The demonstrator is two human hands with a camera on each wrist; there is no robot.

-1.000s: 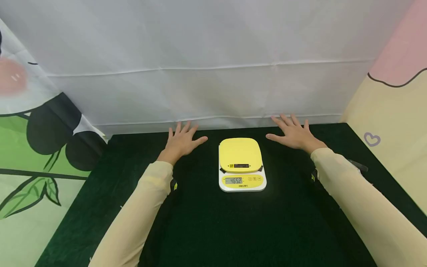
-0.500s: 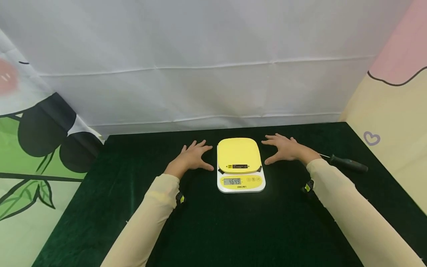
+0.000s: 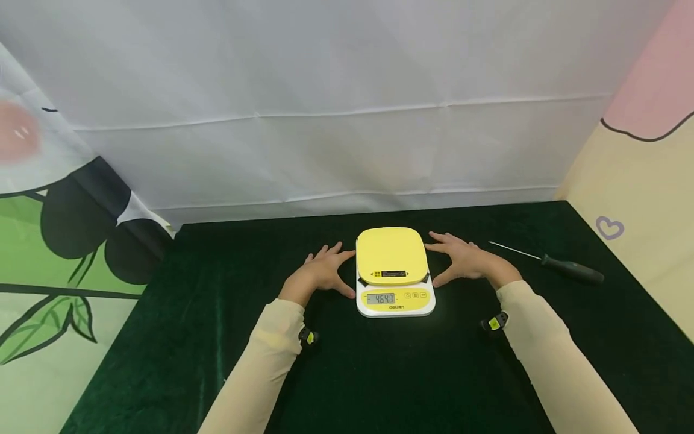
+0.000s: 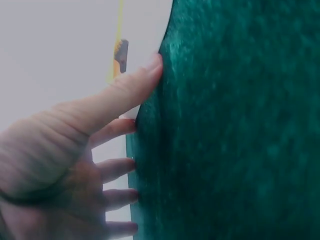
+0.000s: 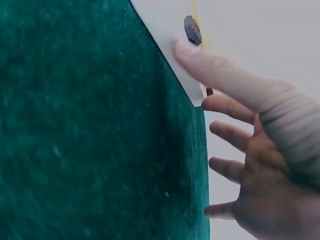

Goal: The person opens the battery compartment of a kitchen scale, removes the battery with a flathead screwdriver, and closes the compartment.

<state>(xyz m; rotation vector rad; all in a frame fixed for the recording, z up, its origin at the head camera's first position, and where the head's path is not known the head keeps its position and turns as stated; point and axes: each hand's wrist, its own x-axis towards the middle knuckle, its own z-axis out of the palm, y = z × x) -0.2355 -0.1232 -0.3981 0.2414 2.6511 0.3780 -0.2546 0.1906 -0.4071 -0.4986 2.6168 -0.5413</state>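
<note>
A digital kitchen scale (image 3: 391, 256) with a yellow plate and a white body lies flat on the dark green cloth, its display lit and reading about 464. My left hand (image 3: 321, 272) is at its left side, fingers spread, thumb and forefinger tips right at the edge. On the opposite side my right hand (image 3: 465, 259) mirrors it, with thumb and forefinger at the right edge. In the left wrist view the thumb (image 4: 125, 90) overlaps the white side of the scale. The right wrist view has the other thumb (image 5: 220, 70) against the scale's side, the remaining fingers extended.
A screwdriver (image 3: 572, 269) with a dark handle and thin shaft lies right of my right hand. The green cloth (image 3: 412, 380) covers the table. A white curtain (image 3: 347, 150) hangs along the back edge, and printed panels stand at left and right.
Both hands have come back from the table's far edge and inward to the scale's two sides. The screwdriver, mostly hidden by the right arm before, now shows fully. The scale's reading dropped slightly.
</note>
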